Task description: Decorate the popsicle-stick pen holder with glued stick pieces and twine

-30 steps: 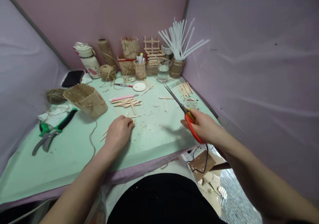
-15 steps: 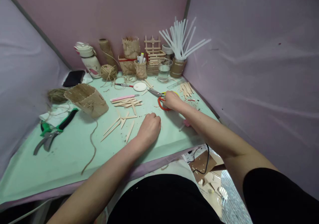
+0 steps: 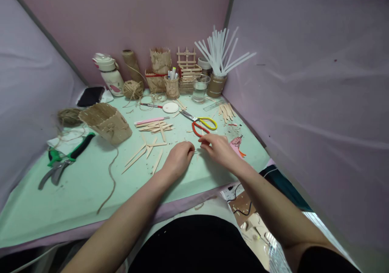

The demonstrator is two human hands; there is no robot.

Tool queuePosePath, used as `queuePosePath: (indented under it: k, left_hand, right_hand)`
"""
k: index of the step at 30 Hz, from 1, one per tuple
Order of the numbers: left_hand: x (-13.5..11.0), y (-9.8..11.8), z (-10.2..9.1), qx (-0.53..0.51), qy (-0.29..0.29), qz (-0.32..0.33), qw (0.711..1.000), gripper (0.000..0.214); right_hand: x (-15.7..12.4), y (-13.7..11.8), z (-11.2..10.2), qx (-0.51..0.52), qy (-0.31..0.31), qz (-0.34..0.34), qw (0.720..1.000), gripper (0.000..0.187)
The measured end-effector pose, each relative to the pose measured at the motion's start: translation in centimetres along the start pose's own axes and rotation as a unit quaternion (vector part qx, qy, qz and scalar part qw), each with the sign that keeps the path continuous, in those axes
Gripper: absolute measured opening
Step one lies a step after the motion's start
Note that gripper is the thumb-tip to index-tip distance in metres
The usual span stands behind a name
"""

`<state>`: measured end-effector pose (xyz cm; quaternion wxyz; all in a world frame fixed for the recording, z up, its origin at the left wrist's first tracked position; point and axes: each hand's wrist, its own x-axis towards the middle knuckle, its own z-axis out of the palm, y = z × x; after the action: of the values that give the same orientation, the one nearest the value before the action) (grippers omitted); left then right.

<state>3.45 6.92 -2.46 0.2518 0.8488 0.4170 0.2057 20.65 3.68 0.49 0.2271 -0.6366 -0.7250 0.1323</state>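
My left hand [image 3: 180, 156] rests near the front of the green tabletop, its fingers closed. A small pale bit shows at its fingertips, too small to name. My right hand [image 3: 216, 146] is just to the right, apart from it, fingers bent with a gap between thumb and forefinger and nothing visible in them. Beyond the right hand lie scissors [image 3: 194, 119] with one red and one yellow handle, blades slightly apart. Left of my left hand are several loose pointed wooden sticks [image 3: 136, 155] and a pile of flat wooden sticks [image 3: 152, 126].
At left stand a basket-like wooden-stick holder [image 3: 106, 123] with trailing twine and green-handled pruning shears [image 3: 68, 159]. Along the back are a bottle [image 3: 111, 76], a twine ball [image 3: 133, 90], a cup of water [image 3: 199, 88] and a jar of white sticks [image 3: 216, 84]. A pink item [image 3: 236, 143] lies right.
My right hand has let go of the scissors, leaving them on the table, and has come back toward my left hand. The left hand has barely moved.
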Motion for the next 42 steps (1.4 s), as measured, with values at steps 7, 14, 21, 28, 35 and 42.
queuePosePath:
  k: [7, 14, 21, 28, 35, 42]
  left_hand:
    - [-0.6, 0.4, -0.7, -0.177, 0.062, -0.013, 0.982, 0.012]
    - [-0.2, 0.5, -0.7, -0.417, 0.126, -0.147, 0.888, 0.021]
    - [-0.6, 0.8, -0.2, -0.546, 0.109, -0.181, 0.811, 0.027]
    - [-0.3, 0.2, -0.6, -0.567, 0.125, -0.235, 0.780, 0.032]
    - [-0.1, 0.1, -0.6, -0.568, 0.126, -0.248, 0.775, 0.036]
    - [-0.2, 0.1, -0.7, -0.576, 0.118, -0.239, 0.773, 0.032]
  right_hand:
    - [-1.2, -1.3, 2.1, 0.150, 0.059, 0.011, 0.987, 0.023]
    - [-1.3, -2.5, 2.5, 0.479, 0.155, 0.181, 0.845, 0.032]
    - [-1.2, -3.8, 3.1, 0.501, 0.140, 0.206, 0.829, 0.036]
    - [-3.9, 0.1, -1.1, 0.184, 0.226, 0.110, 0.950, 0.024]
    - [-8.1, 6.3, -2.8, -0.153, 0.100, 0.162, 0.970, 0.046]
    - [-7.1, 6.2, -1.5, -0.097, 0.060, 0.215, 0.970, 0.032]
